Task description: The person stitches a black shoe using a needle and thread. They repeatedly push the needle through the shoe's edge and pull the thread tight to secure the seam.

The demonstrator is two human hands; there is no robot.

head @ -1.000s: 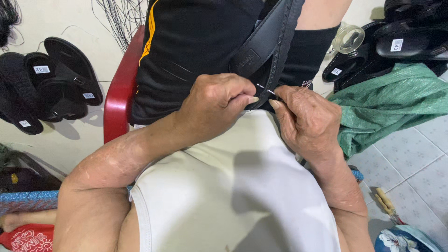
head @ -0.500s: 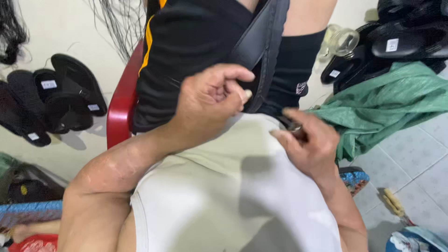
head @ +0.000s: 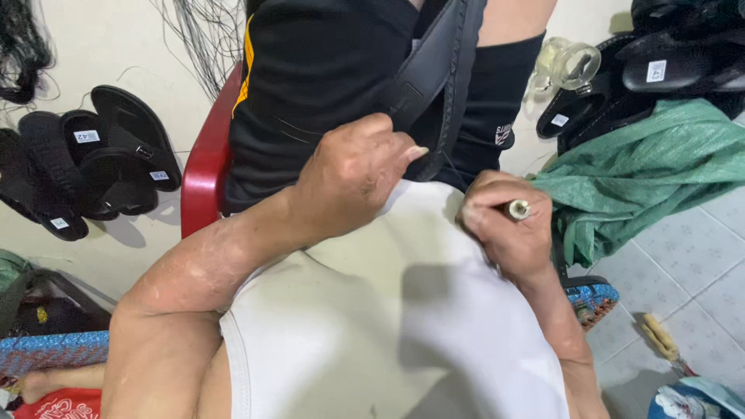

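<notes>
On lap: left hand (head: 353,174) grips black sandal (head: 434,66); right hand (head: 504,225) clasps, seemingly, awl (head: 518,209).

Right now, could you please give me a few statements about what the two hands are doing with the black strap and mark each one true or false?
1. The left hand grips the black strap. True.
2. The right hand is empty. False: it holds a small tool with a metal end.
3. The chair under the black shorts is blue. False: its visible edge is red.
4. Black sandals lie on the floor at the left. True.
5. The green cloth lies across the person's lap. False: it lies at the right, beside more sandals.
</notes>
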